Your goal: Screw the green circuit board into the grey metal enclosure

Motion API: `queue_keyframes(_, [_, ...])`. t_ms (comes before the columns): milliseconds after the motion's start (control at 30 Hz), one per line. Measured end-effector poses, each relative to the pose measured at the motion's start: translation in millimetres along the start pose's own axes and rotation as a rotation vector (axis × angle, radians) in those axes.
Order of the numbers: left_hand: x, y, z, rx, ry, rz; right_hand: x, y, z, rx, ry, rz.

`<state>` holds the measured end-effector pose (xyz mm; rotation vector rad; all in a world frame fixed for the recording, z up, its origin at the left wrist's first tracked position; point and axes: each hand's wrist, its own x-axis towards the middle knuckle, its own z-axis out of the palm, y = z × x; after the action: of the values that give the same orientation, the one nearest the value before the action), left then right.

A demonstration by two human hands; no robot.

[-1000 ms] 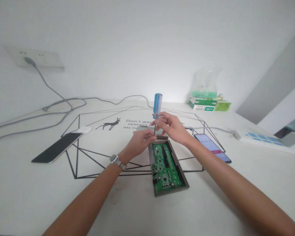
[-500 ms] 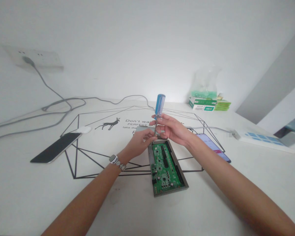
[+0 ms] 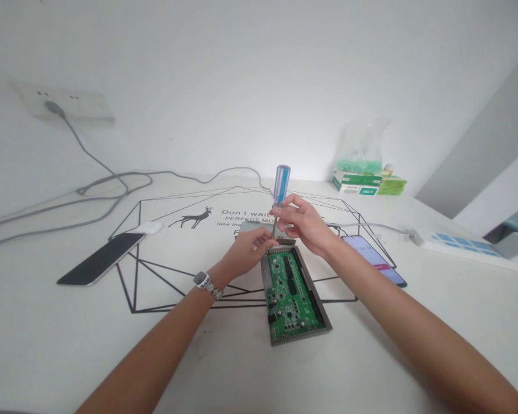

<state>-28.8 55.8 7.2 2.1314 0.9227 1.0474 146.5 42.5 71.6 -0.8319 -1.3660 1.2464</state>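
Upright just above the far end of the green circuit board point(image 3: 290, 299), a blue-handled screwdriver point(image 3: 281, 185), shaft pointing down, tip hidden among the fingers point(image 3: 287, 210). Probably light and stiff, the clear plastic handle smooth and perhaps a little slippery; best taken around the handle or pinched high on the shaft, as here. Right hand point(image 3: 305, 225) raised, fingertips together on the shaft just below the handle, a firm-looking pinch. Left hand point(image 3: 247, 252) low beside the shaft, fingers curled over a grey metal plate point(image 3: 250, 226) at the board's far edge; contact with the shaft impossible to tell. Board lying in an open grey metal case point(image 3: 265, 287) on the desk point(image 3: 69, 322): likely rigid yet delicate at its components, so safest held by the case rim.
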Motion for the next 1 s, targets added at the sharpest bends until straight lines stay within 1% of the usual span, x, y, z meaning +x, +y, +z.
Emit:
queue_keyframes(100, [0.8,0.3,-0.2,0.046,0.012,0.001,-4.0,3.7,8.4,-0.287,0.195,-0.244])
queue_keyframes(133, [0.9,0.3,-0.6,0.053,0.013,0.009,-5.6,4.8,10.8,-0.374,0.237,-0.314])
queue_keyframes(167, [0.8,0.4,-1.0,0.057,0.012,0.019,-7.2,5.4,12.8,-0.435,0.248,-0.343])
queue_keyframes(200, [0.7,0.5,-1.5,0.06,0.009,0.03,-8.6,5.4,14.1,-0.465,0.244,-0.34])
queue_keyframes(267, [0.2,0.6,-2.3,0.068,0.001,0.037,-9.9,3.5,14.9,-0.455,0.213,-0.274])
queue_keyframes(367, [-0.2,0.5,-2.5,0.078,-0.007,0.022,-8.2,-1.4,12.6,-0.357,0.174,-0.201])
queue_keyframes(433, [-0.1,0.3,-2.2,0.077,-0.014,0.03,-5.9,-3.7,10.5,-0.31,0.123,-0.175])
queue_keyframes(500, [0.0,0.3,-1.9,0.077,-0.019,0.042,-4.3,-4.6,8.9,-0.301,0.077,-0.157])
queue_keyframes(600, [0.1,0.2,-1.7,0.087,-0.015,0.04,-3.8,-4.6,6.7,-0.283,0.049,-0.142])
queue_keyframes(767, [0.0,-1.9,-1.5,0.104,-0.016,0.044,-3.2,-4.3,1.2,-0.148,-0.035,-0.066])
queue_keyframes(1000, [0.0,-2.8,-1.2,0.036,-0.043,0.041,-1.4,-2.4,-3.5,-0.122,-0.153,-0.06])
